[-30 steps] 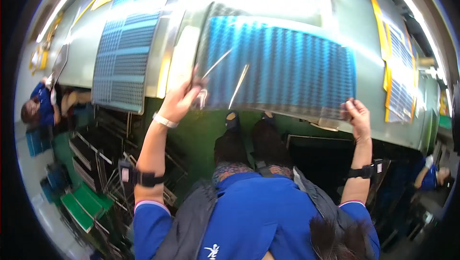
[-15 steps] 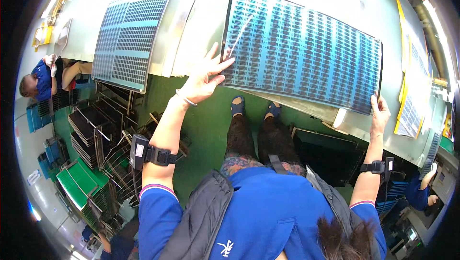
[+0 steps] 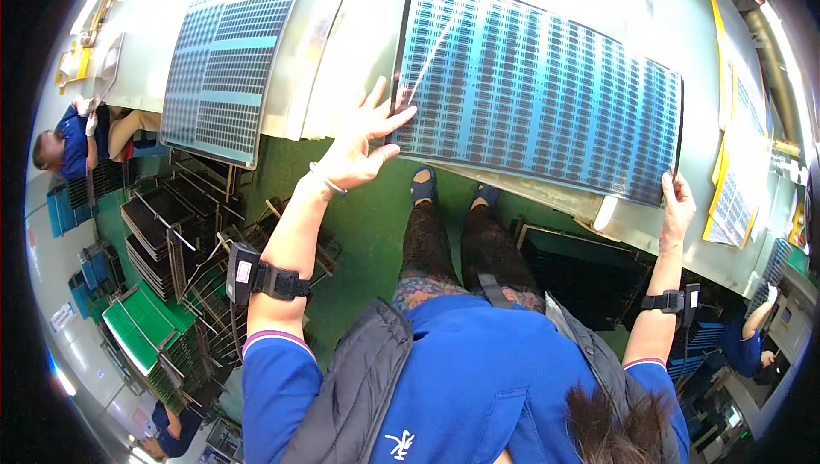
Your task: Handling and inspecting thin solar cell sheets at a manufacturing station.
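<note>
Over the pale surface is a blue patterned panel, its near right corner pinched by the right hand, the left hand splayed at its left edge; dark racks stand on green floor.

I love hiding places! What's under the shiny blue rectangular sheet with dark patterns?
Below the blue sheet, a pale, flat table shows past its edges; whatever the sheet covers can't be seen.

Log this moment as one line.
held: blue-and-black patterned sheet | left hand: spread at its left edge | right hand: pinching its lower-right corner | further left: second patterned sheet
</note>
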The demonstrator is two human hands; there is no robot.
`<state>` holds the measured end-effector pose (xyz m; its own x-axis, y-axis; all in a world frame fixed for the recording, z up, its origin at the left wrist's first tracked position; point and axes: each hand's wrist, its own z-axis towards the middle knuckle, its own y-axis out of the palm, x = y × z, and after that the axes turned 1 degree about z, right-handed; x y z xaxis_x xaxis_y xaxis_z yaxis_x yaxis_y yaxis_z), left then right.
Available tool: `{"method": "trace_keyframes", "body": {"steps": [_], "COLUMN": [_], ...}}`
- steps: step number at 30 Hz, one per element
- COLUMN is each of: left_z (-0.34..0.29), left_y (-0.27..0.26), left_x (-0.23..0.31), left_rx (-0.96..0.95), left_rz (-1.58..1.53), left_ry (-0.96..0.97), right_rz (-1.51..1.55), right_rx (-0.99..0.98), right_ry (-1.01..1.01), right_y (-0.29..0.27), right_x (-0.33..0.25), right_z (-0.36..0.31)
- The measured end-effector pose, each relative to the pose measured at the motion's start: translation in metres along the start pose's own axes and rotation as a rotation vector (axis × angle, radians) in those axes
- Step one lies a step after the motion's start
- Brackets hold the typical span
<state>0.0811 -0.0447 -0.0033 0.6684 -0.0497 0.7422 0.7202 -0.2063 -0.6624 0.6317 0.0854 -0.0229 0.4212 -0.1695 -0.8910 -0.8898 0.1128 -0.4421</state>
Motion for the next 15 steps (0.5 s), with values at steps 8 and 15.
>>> {"method": "trace_keyframes", "body": {"steps": [8,15], "left_z": [0.000,0.006], "left_y": [0.000,-0.001], "left_x": [0.003,0.016], "left_rx": [-0.029,-0.076], "left_rz": [0.157,0.204], "left_ry": [-0.035,-0.027], "right_rz": [0.497,-1.046], "right_rx": [-0.569,-0.099], "right_ry": [0.274,-0.596], "right_y": [-0.009,0.040], "right_x": [-0.073,-0.081], "right_z": [0.033,0.113]}}
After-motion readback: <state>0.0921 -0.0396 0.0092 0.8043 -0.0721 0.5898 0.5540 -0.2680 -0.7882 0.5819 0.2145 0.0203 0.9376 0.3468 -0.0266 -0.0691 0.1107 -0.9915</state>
